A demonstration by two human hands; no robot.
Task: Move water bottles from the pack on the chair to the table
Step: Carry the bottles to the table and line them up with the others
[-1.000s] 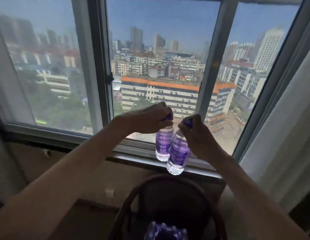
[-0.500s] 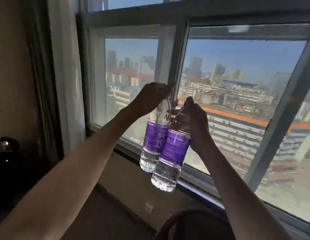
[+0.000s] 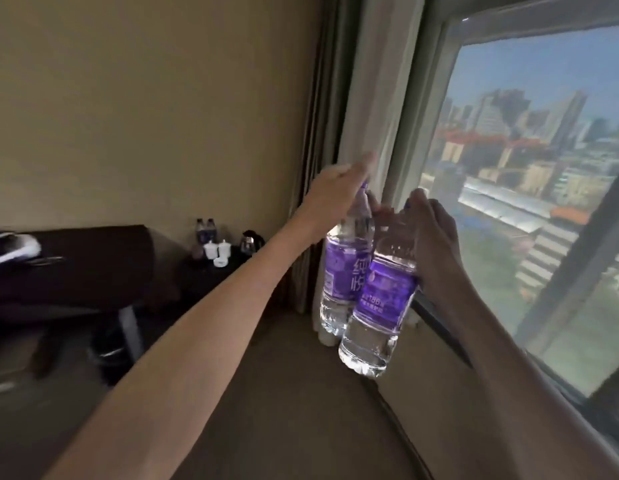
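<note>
I hold two clear water bottles with purple labels in the air, side by side and touching. My left hand (image 3: 335,188) grips the far bottle (image 3: 346,271) by its purple cap. My right hand (image 3: 436,237) grips the near bottle (image 3: 384,299) at its neck. Both bottles hang upright in front of the curtain and window. A small dark table (image 3: 211,275) stands in the corner at the left, with two more purple-labelled bottles (image 3: 204,230) on it. The chair and the pack are out of view.
White cups (image 3: 216,251) and a dark kettle (image 3: 251,241) stand on the corner table. A dark desk or cabinet (image 3: 93,268) runs along the left wall. Curtains (image 3: 349,133) hang beside the window (image 3: 529,188) on the right. Brown carpet lies below.
The view has swung left from the window and chair to the room corner. Both hands still carry the bottles, and the corner table has come into view.
</note>
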